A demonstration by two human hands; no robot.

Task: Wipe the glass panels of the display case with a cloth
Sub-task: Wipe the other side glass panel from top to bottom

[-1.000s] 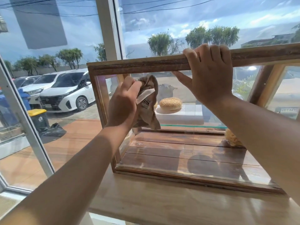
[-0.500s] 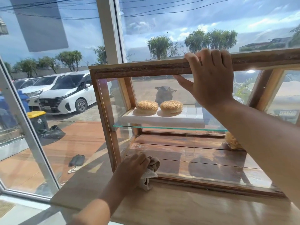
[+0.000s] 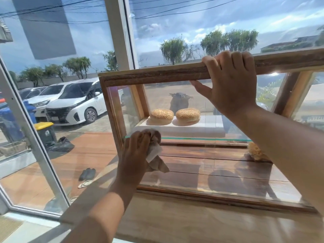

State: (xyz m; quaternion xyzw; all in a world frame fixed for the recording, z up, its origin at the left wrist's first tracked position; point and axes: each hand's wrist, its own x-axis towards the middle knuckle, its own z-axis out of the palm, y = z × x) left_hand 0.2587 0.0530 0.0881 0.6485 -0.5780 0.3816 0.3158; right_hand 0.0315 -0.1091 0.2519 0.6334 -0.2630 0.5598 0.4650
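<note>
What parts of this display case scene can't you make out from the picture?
- Head view: the display case runs off the right edge.
- The right hand covers part of the top rail and the glass behind it.
- The left hand hides most of the cloth.
- A yellowish item sits partly behind the right forearm; unidentifiable.

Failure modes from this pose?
1. The left hand presses the cloth on the front glass panel; a hard push might shift the display case, steadied only by the right hand.
2. Jolting could shake the sesame buns on the glass shelf.
</note>
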